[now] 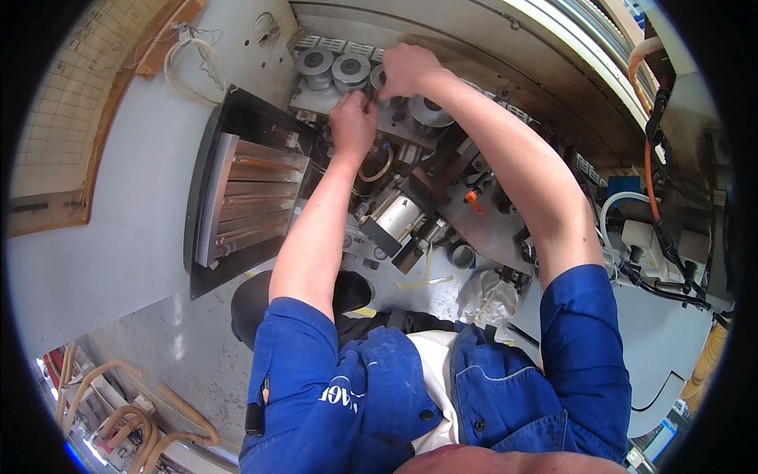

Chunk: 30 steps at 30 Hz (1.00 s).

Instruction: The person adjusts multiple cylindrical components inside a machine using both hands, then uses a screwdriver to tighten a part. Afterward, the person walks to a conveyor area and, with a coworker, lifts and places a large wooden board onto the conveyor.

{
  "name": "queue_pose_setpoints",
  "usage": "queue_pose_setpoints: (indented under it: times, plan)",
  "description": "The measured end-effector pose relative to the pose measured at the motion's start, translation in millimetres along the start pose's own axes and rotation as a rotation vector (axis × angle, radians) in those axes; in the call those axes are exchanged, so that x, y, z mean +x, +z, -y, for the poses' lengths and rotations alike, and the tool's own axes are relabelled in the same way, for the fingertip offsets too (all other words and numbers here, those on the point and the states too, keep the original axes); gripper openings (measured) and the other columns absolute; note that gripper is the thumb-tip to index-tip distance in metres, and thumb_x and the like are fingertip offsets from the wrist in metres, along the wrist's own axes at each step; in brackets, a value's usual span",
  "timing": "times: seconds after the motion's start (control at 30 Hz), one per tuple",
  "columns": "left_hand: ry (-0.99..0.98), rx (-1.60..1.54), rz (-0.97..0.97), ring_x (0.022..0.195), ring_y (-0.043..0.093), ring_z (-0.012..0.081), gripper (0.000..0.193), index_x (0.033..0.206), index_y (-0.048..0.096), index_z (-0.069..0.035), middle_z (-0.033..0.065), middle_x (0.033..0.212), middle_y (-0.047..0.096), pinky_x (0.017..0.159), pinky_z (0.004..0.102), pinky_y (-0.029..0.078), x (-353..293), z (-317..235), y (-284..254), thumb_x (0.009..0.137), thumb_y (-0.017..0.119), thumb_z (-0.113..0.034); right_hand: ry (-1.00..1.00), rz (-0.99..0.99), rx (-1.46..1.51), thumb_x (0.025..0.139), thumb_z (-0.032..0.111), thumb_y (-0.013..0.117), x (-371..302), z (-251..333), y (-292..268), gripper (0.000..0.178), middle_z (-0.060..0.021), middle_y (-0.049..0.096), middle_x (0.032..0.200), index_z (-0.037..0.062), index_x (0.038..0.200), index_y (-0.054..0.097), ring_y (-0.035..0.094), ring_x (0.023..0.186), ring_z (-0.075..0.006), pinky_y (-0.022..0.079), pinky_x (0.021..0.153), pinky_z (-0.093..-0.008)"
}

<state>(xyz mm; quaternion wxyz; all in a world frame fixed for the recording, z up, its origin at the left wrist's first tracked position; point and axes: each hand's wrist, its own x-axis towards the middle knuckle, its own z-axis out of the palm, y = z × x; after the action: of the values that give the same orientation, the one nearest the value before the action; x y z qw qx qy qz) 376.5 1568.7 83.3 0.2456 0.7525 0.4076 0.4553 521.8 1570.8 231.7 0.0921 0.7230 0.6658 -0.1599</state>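
Observation:
Several round metal rollers with dark centres stand in a row on a metal plate [312, 100] inside the machine. The two leftmost, a first roller [315, 62] and a second roller [350, 71], are in plain sight. Both of my hands meet at the third roller [380, 77], partly covered by my fingers. My left hand [354, 124] is closed, its fingertips pinched at that roller's near side; what they hold is hidden. Above it, my right hand [408, 71] curls over the roller's far right side, fingers bent and mostly hidden. A larger roller [430, 112] sits under my right wrist.
A silver cylinder [398, 218] and an orange lever [474, 202] lie below the plate. To the left hangs a black-framed panel with long tubes [257, 192]. A crumpled clear plastic bag [488, 302] lies near my body. Cables and hoses [659, 229] run along the right.

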Motion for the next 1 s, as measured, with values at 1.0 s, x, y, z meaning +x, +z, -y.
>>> queue_pose_setpoints:
  times: [1.0]
  plan:
    - [0.014,0.021,0.002,0.076,0.067,0.0415,0.011,0.081,0.063,0.002,0.0212,0.080,0.067,0.066,0.0454,0.052,3,4,3,0.079,0.074,0.000,-0.246,-0.066,-0.004,0.072,0.026,0.087,16,-26,24,0.045,-0.0263,0.072,0.099,-0.0077,0.098,0.071,0.070,0.100,-0.0414,0.057,0.087,-0.0458]
